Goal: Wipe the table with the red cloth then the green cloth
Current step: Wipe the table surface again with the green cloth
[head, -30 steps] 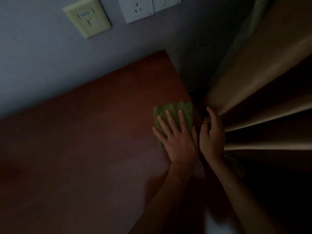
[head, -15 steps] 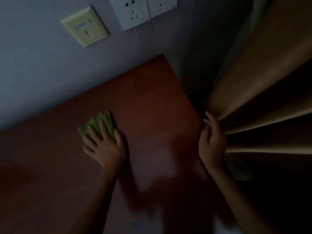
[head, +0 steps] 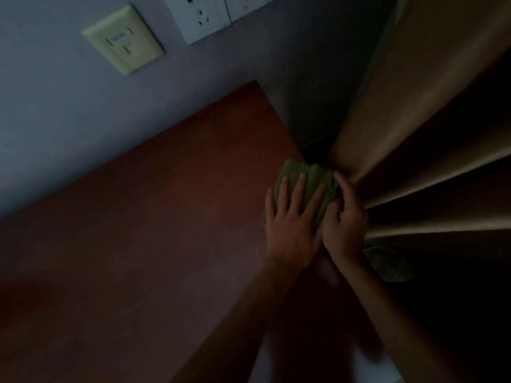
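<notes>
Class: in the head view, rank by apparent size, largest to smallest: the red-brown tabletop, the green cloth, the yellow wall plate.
1. Red-brown tabletop, by far the largest.
2. Green cloth and yellow wall plate: look alike; left hand hides part of the cloth, so unranked.

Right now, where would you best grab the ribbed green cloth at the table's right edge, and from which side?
Probably the far ribbed edge of the ribbed green cloth, approached from above. It lies flat on the reddish-brown wooden table under the left hand, so only that edge is free. The right hand and beige curtain crowd the right side.
</notes>
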Motion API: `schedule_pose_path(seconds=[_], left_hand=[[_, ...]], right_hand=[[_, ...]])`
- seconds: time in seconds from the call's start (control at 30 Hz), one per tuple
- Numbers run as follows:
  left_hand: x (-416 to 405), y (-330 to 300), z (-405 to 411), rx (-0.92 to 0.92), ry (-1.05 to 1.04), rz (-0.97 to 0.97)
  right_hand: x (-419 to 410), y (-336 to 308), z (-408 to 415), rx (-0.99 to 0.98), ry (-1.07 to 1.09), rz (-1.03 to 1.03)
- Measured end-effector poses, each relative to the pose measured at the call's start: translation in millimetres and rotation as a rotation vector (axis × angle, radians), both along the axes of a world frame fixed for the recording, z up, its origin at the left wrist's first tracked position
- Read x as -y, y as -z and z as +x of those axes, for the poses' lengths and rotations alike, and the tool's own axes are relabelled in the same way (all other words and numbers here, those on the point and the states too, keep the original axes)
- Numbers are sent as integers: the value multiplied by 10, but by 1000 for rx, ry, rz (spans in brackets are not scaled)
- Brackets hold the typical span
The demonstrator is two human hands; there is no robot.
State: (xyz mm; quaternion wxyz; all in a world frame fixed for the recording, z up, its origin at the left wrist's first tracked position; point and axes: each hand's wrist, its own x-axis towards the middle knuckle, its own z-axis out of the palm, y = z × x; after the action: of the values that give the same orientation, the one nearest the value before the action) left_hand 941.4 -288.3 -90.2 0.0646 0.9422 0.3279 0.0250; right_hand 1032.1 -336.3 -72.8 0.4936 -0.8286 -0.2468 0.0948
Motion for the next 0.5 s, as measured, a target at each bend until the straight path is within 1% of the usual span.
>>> schedule_pose_path(seconds=[0.03,0.1,0.2,0.27,0.33,0.4,0.43,0.47,0.5], left_hand=[[-27,5,-192,-3,-38,5],[-249,3,-654,-19,-188,27],[-795,-30,-1242,-43,-493,49],[-1164,-41,-1375,-53,-710,30],[-1471,-27,-1261,-34,-922,-10],[-1653,-35,-933,-2,-1071,-53],[-1670,-39,-726,5,-1087,-71],[-1617,-42,-502,-1,-1049,-84],[-1501,-44,-279,-20,-958,-78]], right_hand=[[9,5,3,-17,-15,1],[8,15,5,-38,-27,8],[7,19,3,-46,0,32],[1,26,-4,-40,1,50],[-16,40,-16,-9,-5,61],[-34,50,-27,13,-9,61],[-38,52,-34,17,-15,58],[-40,54,-36,18,-20,55],[-48,61,-37,18,-25,54]])
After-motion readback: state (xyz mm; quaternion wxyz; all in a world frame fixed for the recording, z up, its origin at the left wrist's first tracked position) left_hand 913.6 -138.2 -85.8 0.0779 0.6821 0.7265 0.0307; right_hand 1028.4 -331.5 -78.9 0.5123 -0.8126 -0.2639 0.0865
